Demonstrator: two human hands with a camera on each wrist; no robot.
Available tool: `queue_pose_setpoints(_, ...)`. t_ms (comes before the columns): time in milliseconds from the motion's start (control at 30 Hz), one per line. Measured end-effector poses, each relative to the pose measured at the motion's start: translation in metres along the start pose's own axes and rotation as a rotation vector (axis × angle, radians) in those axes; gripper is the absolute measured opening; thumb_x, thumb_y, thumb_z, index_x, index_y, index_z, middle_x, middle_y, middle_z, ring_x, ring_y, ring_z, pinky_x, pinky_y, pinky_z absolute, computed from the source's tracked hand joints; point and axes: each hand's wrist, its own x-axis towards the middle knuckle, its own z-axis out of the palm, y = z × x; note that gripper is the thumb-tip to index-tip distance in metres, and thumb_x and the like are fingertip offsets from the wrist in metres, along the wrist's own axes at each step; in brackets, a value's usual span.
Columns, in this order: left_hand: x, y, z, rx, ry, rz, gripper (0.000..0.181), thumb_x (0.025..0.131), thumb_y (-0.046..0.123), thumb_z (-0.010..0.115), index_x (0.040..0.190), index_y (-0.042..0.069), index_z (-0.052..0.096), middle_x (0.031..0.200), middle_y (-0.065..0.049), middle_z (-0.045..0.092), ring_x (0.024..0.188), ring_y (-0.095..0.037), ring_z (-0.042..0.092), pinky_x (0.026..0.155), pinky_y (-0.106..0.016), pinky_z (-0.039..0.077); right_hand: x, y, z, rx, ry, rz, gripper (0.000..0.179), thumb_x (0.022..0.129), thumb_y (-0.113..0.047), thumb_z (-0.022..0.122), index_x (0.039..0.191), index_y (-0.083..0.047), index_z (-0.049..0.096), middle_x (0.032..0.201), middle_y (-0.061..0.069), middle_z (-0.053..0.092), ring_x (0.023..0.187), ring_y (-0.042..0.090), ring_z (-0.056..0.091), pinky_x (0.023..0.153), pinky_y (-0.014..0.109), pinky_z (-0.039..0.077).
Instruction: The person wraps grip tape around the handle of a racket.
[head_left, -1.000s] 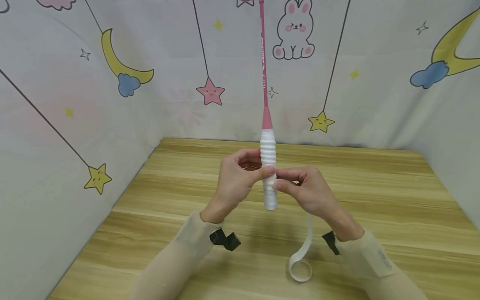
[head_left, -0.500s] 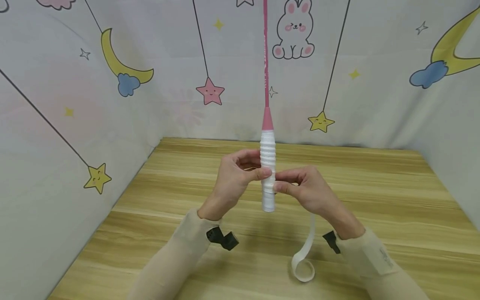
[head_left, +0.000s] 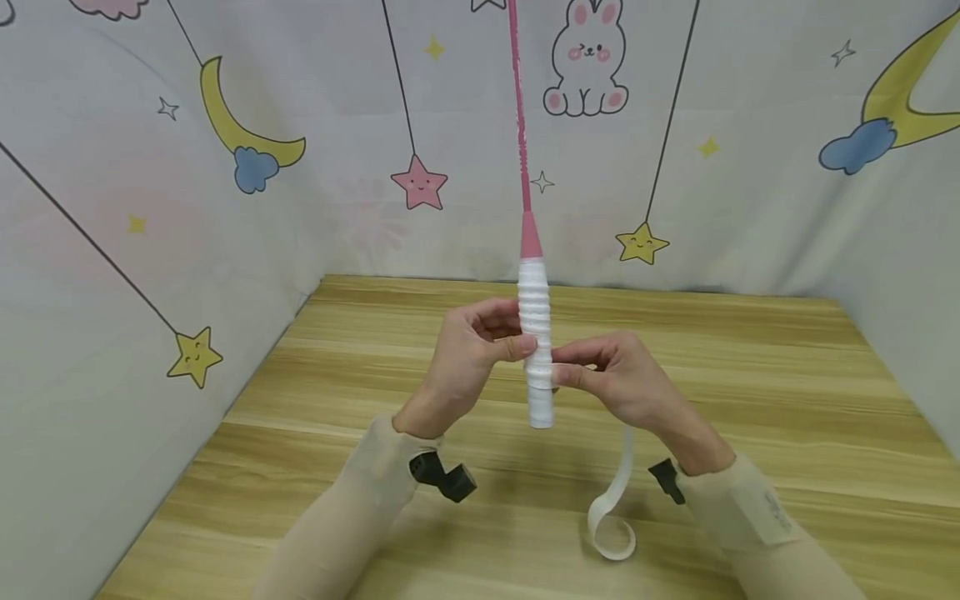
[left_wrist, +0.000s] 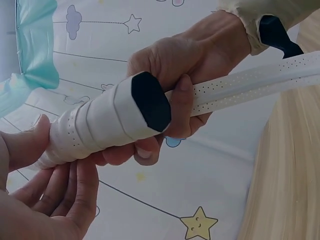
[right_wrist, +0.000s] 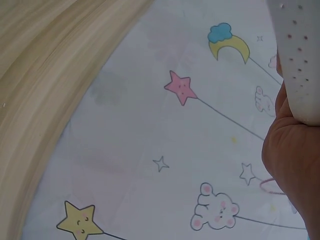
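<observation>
If our right hand [head_left: 637, 387], pinching the tape [head_left: 624, 471] between thumb and fingers, slackens, the wrapping could loosen round the handle [head_left: 535, 312], which our left hand [head_left: 461, 358] pinches nearly upright above the table [head_left: 300, 467]; the dangling curl might also twist. We count two hands, one handle, one tape strip, one table.

The person wears long beige sleeves [head_left: 322, 525], plain in colour. Near each cuff there is a small black device [head_left: 442, 478] of angular shape. The right cuff [head_left: 731, 504] carries a greyish mark [head_left: 777, 510], too blurred for reading. Left hand [head_left: 459, 358] and right hand [head_left: 633, 385] are bare.
</observation>
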Motion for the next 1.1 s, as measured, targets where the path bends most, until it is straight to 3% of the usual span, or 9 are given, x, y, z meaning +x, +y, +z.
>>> queue_pose_setpoints(167, -0.001, 0.002, -0.001, -0.127, -0.063, -0.01, 0.039, 0.102, -0.014, 0.061, 0.14, -0.021, 0.056, 0.1, 0.011, 0.076, 0.096, -0.007, 0.071, 0.084, -0.02, 0.059, 0.001, 0.004, 0.003, 0.05, 0.013, -0.018, 0.03, 0.105, -0.007, 0.071, 0.117, 0.02, 0.073, 0.1, -0.021, 0.08, 0.093, 0.0, 0.074, 0.086, 0.022, 0.062)
queue_pose_setpoints(300, -0.001, 0.0, -0.004, -0.21, -0.113, -0.004, 0.052, 0.104, 0.003, 0.071, 0.144, -0.023, 0.05, 0.104, 0.009, 0.077, 0.1, -0.007, 0.071, 0.088, -0.02, 0.06, 0.003, 0.008, 0.006, 0.127, -0.029, -0.048, 0.045, 0.107, -0.019, 0.071, 0.121, 0.024, 0.069, 0.102, -0.02, 0.082, 0.09, -0.004, 0.071, 0.08, 0.018, 0.058)
queue_pose_setpoints(467, 0.0, -0.004, -0.007, -0.222, -0.154, 0.012, 0.105, 0.077, 0.046, 0.088, 0.146, -0.022, 0.048, 0.108, 0.008, 0.079, 0.105, -0.007, 0.07, 0.092, -0.02, 0.059, 0.005, 0.013, 0.009, 0.259, -0.124, -0.067, 0.04, 0.109, -0.021, 0.067, 0.127, 0.014, 0.072, 0.108, -0.01, 0.085, 0.075, -0.007, 0.059, 0.054, 0.026, 0.028)
queue_pose_setpoints(533, 0.001, -0.005, -0.008, -0.209, -0.165, 0.016, 0.111, 0.074, 0.051, 0.089, 0.147, -0.021, 0.049, 0.109, 0.009, 0.079, 0.106, -0.007, 0.07, 0.093, -0.02, 0.059, 0.005, 0.014, 0.009, 0.285, -0.123, -0.066, 0.029, 0.109, -0.021, 0.068, 0.124, 0.001, 0.079, 0.107, -0.01, 0.085, 0.081, -0.005, 0.067, 0.056, 0.021, 0.036)
queue_pose_setpoints(700, 0.0, -0.004, -0.008, -0.15, -0.194, 0.043, 0.103, 0.078, 0.052, 0.087, 0.147, -0.017, 0.054, 0.111, 0.011, 0.08, 0.109, -0.008, 0.071, 0.095, -0.022, 0.058, 0.003, 0.015, 0.012, 0.271, -0.047, -0.108, 0.016, 0.106, -0.019, 0.073, 0.113, -0.03, 0.082, 0.103, -0.014, 0.084, 0.099, 0.002, 0.077, 0.091, 0.021, 0.062)
queue_pose_setpoints(833, -0.001, -0.002, -0.007, -0.071, -0.219, 0.054, 0.097, 0.082, 0.057, 0.085, 0.147, -0.01, 0.059, 0.119, 0.002, 0.081, 0.112, -0.009, 0.071, 0.101, -0.027, 0.056, 0.002, 0.015, 0.013, 0.24, 0.003, -0.153, 0.02, 0.104, -0.02, 0.076, 0.109, -0.037, 0.083, 0.101, -0.016, 0.083, 0.09, -0.002, 0.073, 0.081, 0.019, 0.061)
queue_pose_setpoints(900, -0.002, 0.0, -0.007, -0.031, -0.227, 0.05, 0.093, 0.085, 0.058, 0.083, 0.148, -0.006, 0.061, 0.126, -0.01, 0.08, 0.114, -0.01, 0.071, 0.104, -0.029, 0.056, 0.002, 0.014, 0.013, 0.223, 0.024, -0.165, 0.016, 0.103, -0.02, 0.077, 0.108, -0.033, 0.085, 0.099, -0.017, 0.083, 0.086, -0.003, 0.071, 0.077, 0.018, 0.06)
queue_pose_setpoints(967, -0.002, 0.001, -0.007, 0.005, -0.23, 0.053, 0.078, 0.097, 0.048, 0.08, 0.149, -0.006, 0.06, 0.132, -0.021, 0.075, 0.115, -0.011, 0.07, 0.105, -0.03, 0.055, 0.001, 0.014, 0.014, 0.201, 0.042, -0.169, 0.012, 0.102, -0.019, 0.078, 0.108, -0.014, 0.087, 0.097, -0.018, 0.083, 0.083, -0.003, 0.071, 0.074, 0.018, 0.06)
queue_pose_setpoints(1100, -0.001, 0.002, -0.007, 0.101, -0.22, 0.037, 0.048, 0.105, 0.011, 0.071, 0.149, -0.005, 0.06, 0.128, -0.023, 0.069, 0.11, -0.014, 0.067, 0.099, -0.029, 0.057, 0.001, 0.013, 0.013, 0.107, 0.081, -0.143, 0.031, 0.102, -0.01, 0.076, 0.111, 0.019, 0.075, 0.094, -0.019, 0.082, 0.079, -0.003, 0.071, 0.073, 0.018, 0.06)
